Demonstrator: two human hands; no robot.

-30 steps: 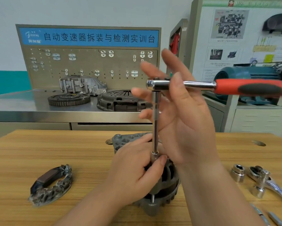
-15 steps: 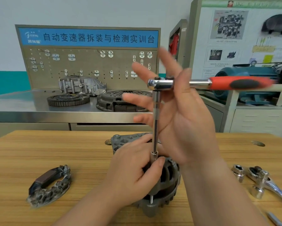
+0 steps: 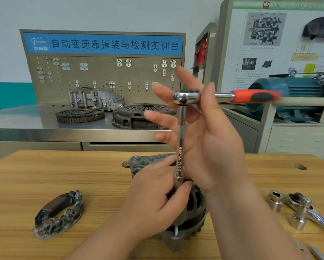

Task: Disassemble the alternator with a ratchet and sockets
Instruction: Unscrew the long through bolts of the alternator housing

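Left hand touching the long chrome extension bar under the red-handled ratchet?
Touching. The head view shows the left hand pinching the lower end of the long chrome extension bar, thumb across its front, just above the grey alternator.

A pale wall point(image 3: 119, 14) with a teal band point(image 3: 9, 94) low at the left stands behind a steel-topped table point(image 3: 26, 124). On it rises a tan pegboard point(image 3: 101, 76) under a blue banner point(image 3: 104, 45) with white characters. A beige display cabinet point(image 3: 226, 44) with diagrams stands at the right. A wooden table point(image 3: 44, 175) fills the foreground.
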